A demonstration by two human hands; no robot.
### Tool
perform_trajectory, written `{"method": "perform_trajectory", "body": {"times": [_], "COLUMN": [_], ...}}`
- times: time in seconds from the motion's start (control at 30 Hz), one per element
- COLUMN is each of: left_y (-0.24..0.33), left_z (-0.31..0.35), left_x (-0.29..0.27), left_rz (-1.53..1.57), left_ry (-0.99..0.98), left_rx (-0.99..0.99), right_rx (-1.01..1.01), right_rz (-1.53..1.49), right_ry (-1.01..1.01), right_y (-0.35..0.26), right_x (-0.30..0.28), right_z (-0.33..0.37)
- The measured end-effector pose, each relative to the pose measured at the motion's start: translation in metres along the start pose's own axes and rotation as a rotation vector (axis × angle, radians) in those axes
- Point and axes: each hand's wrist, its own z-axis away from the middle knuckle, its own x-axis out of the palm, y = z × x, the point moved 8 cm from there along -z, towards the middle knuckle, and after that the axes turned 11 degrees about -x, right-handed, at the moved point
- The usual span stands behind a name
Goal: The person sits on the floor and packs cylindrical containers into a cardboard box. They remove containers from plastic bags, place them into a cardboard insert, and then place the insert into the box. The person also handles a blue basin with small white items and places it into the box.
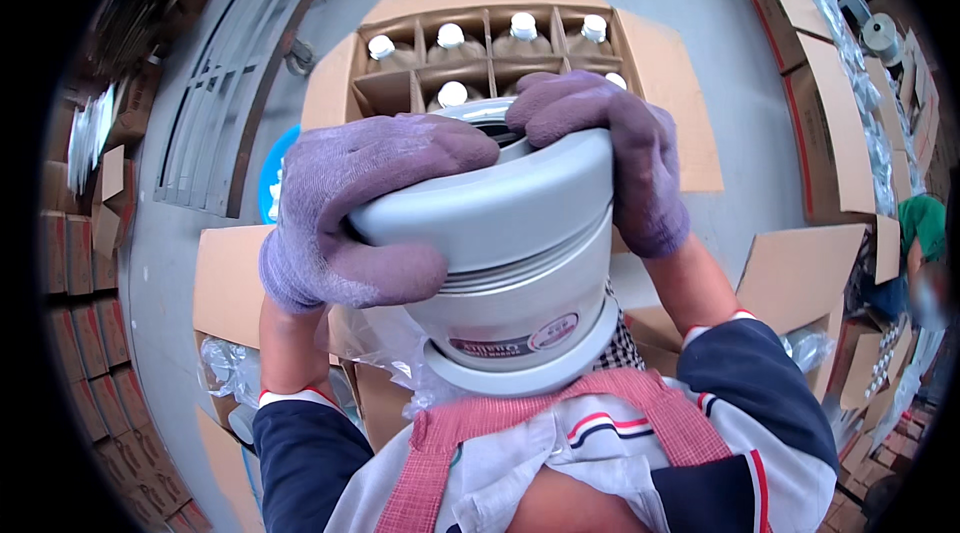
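Observation:
Close against my body is a large silver-grey air pot [508, 318], with a metal body, a pale grey plastic head and a grey foot ring. Its top leans away from me. My left hand [375, 198], in a purple coated glove, wraps the head's left side, thumb low on the front and fingers over the top. On the far right of the head, my right hand [605, 148], gloved alike, curls its fingers over the upper rim. A dark opening shows in the top between the hands. Behind it stands an open divided carton [335, 83] holding several bottles [455, 45] with white caps.
Open cartons with clear plastic bags [230, 368] flank me on both sides. A grey metal rack [235, 68] and a blue round tub [270, 178] are at the left. Stacked cartons [85, 333] line the far left. At the right edge is another person in green [922, 223].

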Motion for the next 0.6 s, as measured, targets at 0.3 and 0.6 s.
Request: {"method": "perform_trajectory", "body": {"times": [0.3,0.6], "left_y": [0.021,-0.039], "left_z": [0.016,0.037], "left_x": [0.017,-0.024], "left_rz": [-0.235,0.241], "left_ry": [0.185,0.521], "left_rx": [-0.104,-0.135], "right_rx": [0.063,-0.219], "right_rz": [-0.346,0.379], "right_ry": [0.068,-0.176], "right_y": [0.047,-0.062], "right_x": [0.009,0.027], "right_z": [0.022,-0.023]}}
